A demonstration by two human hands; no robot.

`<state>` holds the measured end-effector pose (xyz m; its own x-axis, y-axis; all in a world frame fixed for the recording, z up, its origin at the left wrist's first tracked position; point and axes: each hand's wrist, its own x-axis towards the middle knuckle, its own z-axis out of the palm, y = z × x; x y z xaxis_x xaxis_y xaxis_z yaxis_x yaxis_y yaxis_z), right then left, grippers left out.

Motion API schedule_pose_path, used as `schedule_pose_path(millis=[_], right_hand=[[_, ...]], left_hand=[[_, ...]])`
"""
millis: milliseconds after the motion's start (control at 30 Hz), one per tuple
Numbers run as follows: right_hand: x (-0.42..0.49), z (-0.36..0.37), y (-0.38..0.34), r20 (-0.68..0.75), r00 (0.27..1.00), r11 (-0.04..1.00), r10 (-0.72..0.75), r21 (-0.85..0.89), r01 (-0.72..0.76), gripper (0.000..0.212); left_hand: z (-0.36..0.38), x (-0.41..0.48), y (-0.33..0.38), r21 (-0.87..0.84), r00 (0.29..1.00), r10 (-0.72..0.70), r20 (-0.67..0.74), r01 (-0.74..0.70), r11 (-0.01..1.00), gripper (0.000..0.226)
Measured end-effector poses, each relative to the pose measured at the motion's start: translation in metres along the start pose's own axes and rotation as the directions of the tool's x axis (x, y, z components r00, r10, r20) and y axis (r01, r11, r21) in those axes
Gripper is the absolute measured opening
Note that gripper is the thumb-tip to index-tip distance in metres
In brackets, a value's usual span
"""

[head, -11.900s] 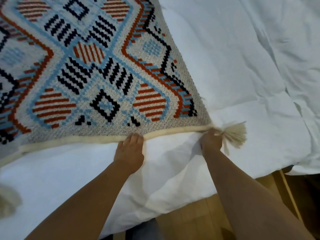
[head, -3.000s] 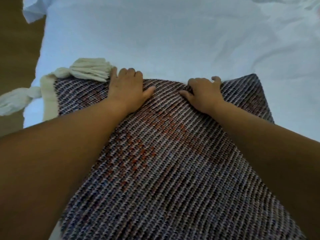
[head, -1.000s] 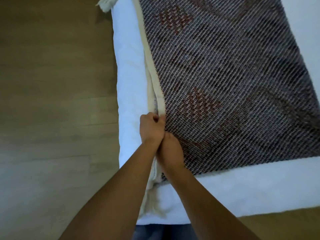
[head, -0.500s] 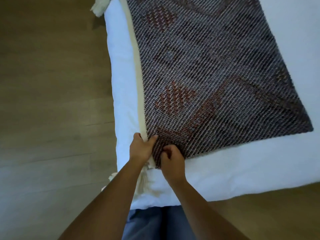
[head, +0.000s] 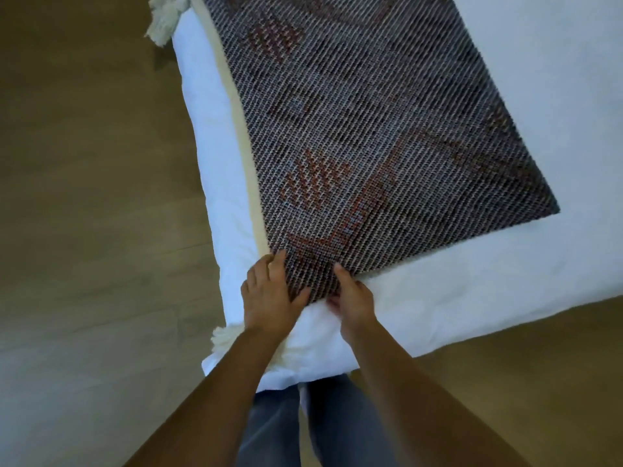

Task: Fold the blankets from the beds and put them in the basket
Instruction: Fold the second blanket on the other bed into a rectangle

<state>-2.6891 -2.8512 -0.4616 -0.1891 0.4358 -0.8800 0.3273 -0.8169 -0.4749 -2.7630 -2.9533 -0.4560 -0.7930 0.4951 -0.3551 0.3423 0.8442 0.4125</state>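
- Blanket (head: 371, 112): lies folded on the bed (head: 472, 298), dark reverse side up, running from the near left corner of the bed away towards the top of the view.
- Border (head: 236, 123): a cream strip along the blanket's left edge, just inside the bed's left side.
- Tassels: one (head: 165, 18) hangs off the bed's far left edge; another (head: 220, 338) sits beside the left wrist at the near corner.
- Left hand (head: 273, 298): rests on the blanket's near corner, fingers fairly straight and slightly apart, thumb lying on the weave.
- Right hand (head: 352, 298): pinches the blanket's near edge just beside the left hand, thumb on top, fingers curled under the fabric.
- Floor (head: 84, 197): wood, on the left and near sides of the bed.
- Legs (head: 320, 416): in grey-blue trousers, against the bed's near edge.
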Motion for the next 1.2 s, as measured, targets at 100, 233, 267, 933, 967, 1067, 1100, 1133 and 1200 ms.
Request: schedule_pose_path(millis=[100, 233, 267, 933, 967, 1067, 1100, 1133, 1200], right_hand=[[0.003, 0.013, -0.002, 0.096, 0.995, 0.989, 0.027, 0.141, -0.04, 0.023], [0.007, 0.028, -0.002, -0.055, 0.996, 0.994, 0.067, 0.094, -0.062, 0.018], [0.007, 0.031, -0.004, -0.118, 0.989, 0.986, 0.089, 0.149, -0.071, 0.017], [0.031, 0.045, 0.024, -0.603, 0.798, 0.986, -0.022, 0.118, 0.116, 0.038], [0.033, 0.046, 0.026, -0.598, 0.801, 0.991, -0.031, 0.089, 0.104, 0.037], [0.037, 0.049, 0.024, -0.608, 0.793, 0.993, -0.045, 0.061, 0.103, 0.033], [0.036, 0.052, 0.022, -0.618, 0.785, 0.993, -0.046, 0.058, 0.104, 0.032], [0.036, 0.054, 0.02, -0.631, 0.774, 0.992, -0.051, 0.059, 0.114, 0.031], [0.033, 0.063, 0.015, -0.653, 0.755, 0.981, -0.064, 0.098, 0.167, 0.029]], left_hand=[[-0.008, 0.02, 0.029, 0.04, 0.98, 0.194, 0.054, -0.196, 0.98, 0.056], [-0.016, 0.06, 0.086, 0.051, 0.844, 0.434, 0.314, -0.471, 0.881, 0.04], [-0.017, 0.068, 0.098, 0.037, 0.803, 0.445, 0.397, -0.498, 0.866, 0.04], [0.09, 0.107, 0.233, 0.371, 0.546, 0.605, 0.58, -0.838, 0.4, 0.067], [0.095, 0.111, 0.238, 0.402, 0.561, 0.583, 0.588, -0.828, 0.392, 0.063], [0.104, 0.116, 0.245, 0.46, 0.555, 0.551, 0.623, -0.83, 0.315, 0.05], [0.104, 0.118, 0.245, 0.459, 0.53, 0.563, 0.634, -0.844, 0.278, 0.048], [0.103, 0.12, 0.245, 0.446, 0.508, 0.581, 0.636, -0.856, 0.26, 0.044], [0.096, 0.129, 0.249, 0.383, 0.49, 0.61, 0.623, -0.871, 0.308, 0.034]])
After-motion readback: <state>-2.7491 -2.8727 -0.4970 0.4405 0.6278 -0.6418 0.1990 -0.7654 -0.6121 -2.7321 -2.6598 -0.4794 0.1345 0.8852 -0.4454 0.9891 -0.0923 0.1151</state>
